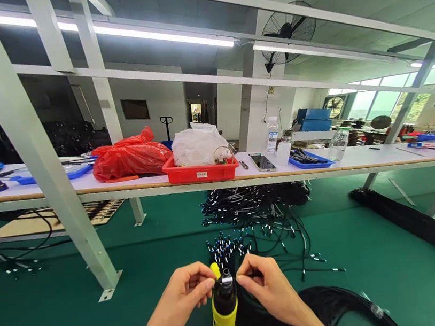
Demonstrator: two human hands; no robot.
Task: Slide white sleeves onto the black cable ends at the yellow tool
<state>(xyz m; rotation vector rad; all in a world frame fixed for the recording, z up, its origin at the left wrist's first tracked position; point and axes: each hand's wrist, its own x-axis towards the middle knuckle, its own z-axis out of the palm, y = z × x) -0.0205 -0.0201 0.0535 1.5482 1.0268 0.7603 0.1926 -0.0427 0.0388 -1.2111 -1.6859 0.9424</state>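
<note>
My left hand (183,294) and my right hand (264,283) meet low in the middle of the view, both pinched on a thin black cable with a white band (226,280). The cable end lies across the black top of a yellow-and-black tool (224,307) standing upright between my hands. Just beyond my fingers a bundle of black cables with white and blue tips (229,247) rests on the green bench top (61,314). A coil of black cable (342,302) lies to the right of my right wrist.
A white shelf (23,196) crosses the view, carrying a red bag (131,156), a red tray (198,173) with a clear plastic bag, a phone (263,163), bottles (272,135) and blue trays (309,160). White frame posts (38,156) stand at left. A long black cable bundle (425,228) lies at right.
</note>
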